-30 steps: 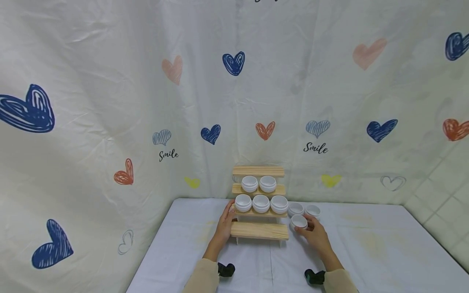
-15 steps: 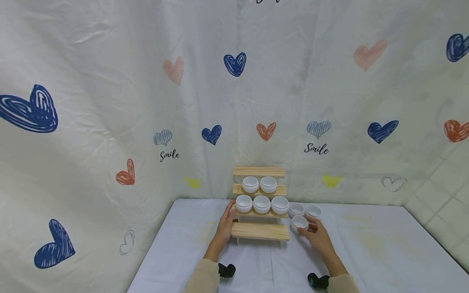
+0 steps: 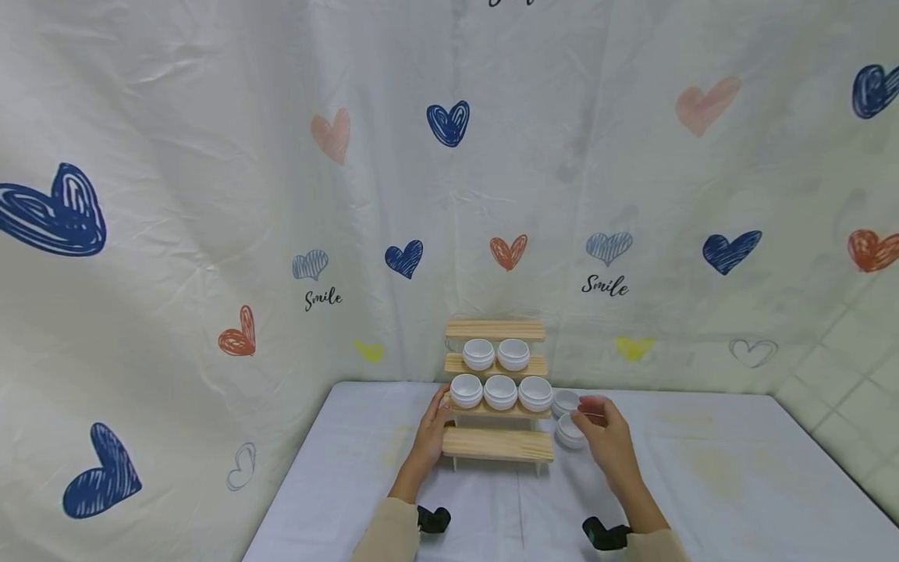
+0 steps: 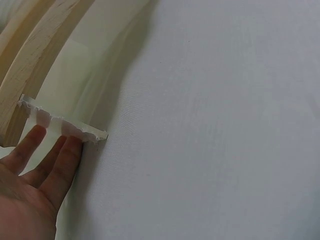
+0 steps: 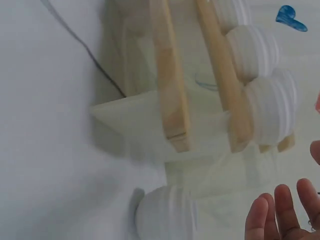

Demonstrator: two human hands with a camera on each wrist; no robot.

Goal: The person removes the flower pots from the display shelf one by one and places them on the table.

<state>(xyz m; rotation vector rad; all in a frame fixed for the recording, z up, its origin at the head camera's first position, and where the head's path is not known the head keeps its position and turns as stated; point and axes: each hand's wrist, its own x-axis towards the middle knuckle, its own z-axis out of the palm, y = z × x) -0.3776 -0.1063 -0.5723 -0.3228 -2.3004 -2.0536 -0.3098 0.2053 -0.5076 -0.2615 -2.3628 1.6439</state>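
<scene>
A stepped wooden shelf [image 3: 497, 443] stands at the back of the table. Three white jars [image 3: 500, 390] sit on its second step and two [image 3: 495, 353] on the step above. My left hand [image 3: 441, 400] rests with straight fingers [image 4: 55, 165] against the shelf's left side panel [image 4: 65, 127]. My right hand [image 3: 588, 411] hovers right of the shelf with its fingers [image 5: 272, 215] spread and nothing held. Two loose white jars [image 3: 565, 402] [image 3: 567, 434] lie on the table beside it; the nearer one also shows in the right wrist view [image 5: 165, 215]. The hand hides whatever lies behind it.
A white cloth covers the table [image 3: 702, 484]. A heart-printed curtain [image 3: 449, 195] hangs close behind the shelf and along the left. A tiled wall [image 3: 857, 359] is at the right. The shelf's bottom and top steps hold nothing.
My right hand has lifted from the near jar and moved back and up, now covering the far right jar. The left hand and the shelf have stayed put.
</scene>
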